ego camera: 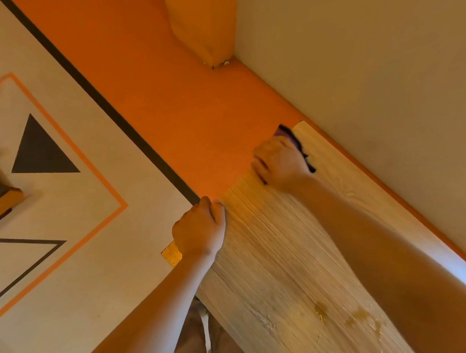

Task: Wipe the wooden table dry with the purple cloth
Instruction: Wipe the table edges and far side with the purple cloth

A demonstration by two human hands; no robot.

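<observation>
Your right hand is out at the far end of the wooden bench, pressed flat on top of the purple cloth, and the fingers are spread and curled down over it, so the cloth is pinned between your palm and the wood. Only a strip of that cloth shows, peeking out past the hand on the side nearer the wall, right by the bench's far corner; the frame is blurred there, so the folds of it can't be made out. Your left hand is on the bench's near-left edge, fingers closed over the rim, gripping the wood itself and nothing else. Both forearms are bare and run from the bottom of the view up to the hands. Closer to you, on the bench top beneath your right forearm, wet patches and droplets sit glistening on the grain, well apart from where the cloth is. Off the far end of the bench is an orange floor, and to the left lies a pale rug with dark triangles and an orange line. A small yellowish tag pokes out just beside your left wrist.
</observation>
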